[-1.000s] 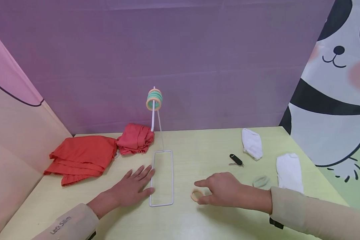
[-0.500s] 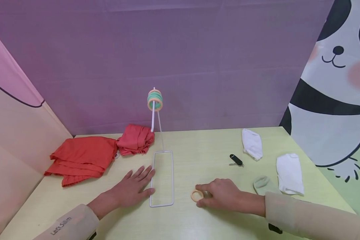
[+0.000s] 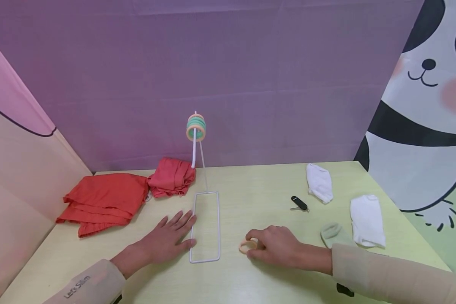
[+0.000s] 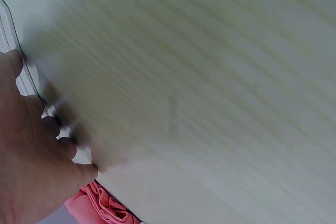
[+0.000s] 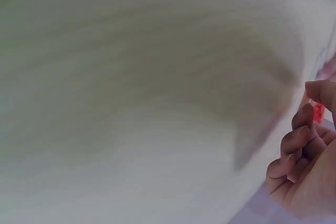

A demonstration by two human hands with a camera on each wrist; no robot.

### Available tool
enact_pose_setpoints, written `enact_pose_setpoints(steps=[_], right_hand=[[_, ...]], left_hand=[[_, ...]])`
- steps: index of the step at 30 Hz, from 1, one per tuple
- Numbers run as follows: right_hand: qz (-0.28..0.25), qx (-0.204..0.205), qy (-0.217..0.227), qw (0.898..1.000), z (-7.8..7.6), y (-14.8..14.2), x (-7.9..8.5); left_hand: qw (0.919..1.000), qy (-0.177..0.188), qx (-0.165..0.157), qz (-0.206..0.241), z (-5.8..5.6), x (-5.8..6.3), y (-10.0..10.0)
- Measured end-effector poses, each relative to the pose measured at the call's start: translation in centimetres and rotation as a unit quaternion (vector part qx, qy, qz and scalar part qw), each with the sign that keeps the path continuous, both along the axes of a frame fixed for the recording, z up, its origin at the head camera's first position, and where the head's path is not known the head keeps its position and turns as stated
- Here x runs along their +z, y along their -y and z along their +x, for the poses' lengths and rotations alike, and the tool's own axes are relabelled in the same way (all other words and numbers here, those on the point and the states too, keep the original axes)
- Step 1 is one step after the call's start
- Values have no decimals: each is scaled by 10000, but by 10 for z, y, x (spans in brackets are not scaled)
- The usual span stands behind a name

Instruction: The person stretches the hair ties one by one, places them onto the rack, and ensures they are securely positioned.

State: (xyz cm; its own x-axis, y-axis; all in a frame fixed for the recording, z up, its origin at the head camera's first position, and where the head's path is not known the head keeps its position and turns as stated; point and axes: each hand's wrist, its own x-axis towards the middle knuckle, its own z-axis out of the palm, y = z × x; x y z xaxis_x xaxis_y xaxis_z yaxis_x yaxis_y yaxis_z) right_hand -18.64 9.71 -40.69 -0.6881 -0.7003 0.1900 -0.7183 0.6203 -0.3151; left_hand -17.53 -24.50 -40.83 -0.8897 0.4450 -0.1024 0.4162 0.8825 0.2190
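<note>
A peach-coloured ring (image 3: pixel 242 247) is pinched between the thumb and forefinger of my right hand (image 3: pixel 279 247), low over the table; its right side is partly hidden by the fingers. In the right wrist view the other fingers of the right hand (image 5: pixel 310 166) are curled. My left hand (image 3: pixel 163 238) lies with fingers spread and straight, its fingertips and thumb touching the left side of a white wire stand (image 3: pixel 218 228). Several peach and green rings (image 3: pixel 196 123) hang on the stand's upper arm. In the left wrist view the left hand (image 4: pixel 31 145) reaches the wire base.
Red folded cloth (image 3: pixel 106 196) and a smaller red cloth bundle (image 3: pixel 172 177) lie at the left back. At right are a black key fob with key (image 3: pixel 299 203), a white sock-like cloth (image 3: pixel 319 182), another white cloth (image 3: pixel 366 220) and a pale green cloth (image 3: pixel 335 234).
The right hand has come down to the peach ring, and its forefinger and thumb have closed on it. The ring has shifted slightly left and tilted. The left hand stays still.
</note>
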Motion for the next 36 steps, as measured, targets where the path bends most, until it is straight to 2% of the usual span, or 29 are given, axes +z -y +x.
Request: enact_pose_setpoints(steps=[3,6,10,13,17,21,25,29,36], right_hand=[[-269,76,-639,9976,-1,3,11],[-705,249,-1549,9851,-2,8,31],[-1315,520,-2592,9554,0,18,71],[-1651,701,-3145,9322,7,26,104],[-2025,929,-3637,9045,18,37,142],[-2387,1062,-3961,8803,24,50,168],[-2500,1046,-4304,8610,22,64,179],[-2313,847,-4662,8497,12,74,180],[-1982,516,-4895,8476,-15,84,177]], left_hand=[[10000,-3,15,-25,0,-2,1],[10000,-31,5,-11,0,-3,1],[10000,-6,17,15,-1,-1,1],[10000,15,24,42,-1,0,0],[10000,22,34,43,0,1,0],[10000,52,48,57,-1,-1,0],[10000,57,53,34,-1,-5,1],[9999,83,75,25,-2,-6,2],[9999,-49,123,-18,-5,-15,4]])
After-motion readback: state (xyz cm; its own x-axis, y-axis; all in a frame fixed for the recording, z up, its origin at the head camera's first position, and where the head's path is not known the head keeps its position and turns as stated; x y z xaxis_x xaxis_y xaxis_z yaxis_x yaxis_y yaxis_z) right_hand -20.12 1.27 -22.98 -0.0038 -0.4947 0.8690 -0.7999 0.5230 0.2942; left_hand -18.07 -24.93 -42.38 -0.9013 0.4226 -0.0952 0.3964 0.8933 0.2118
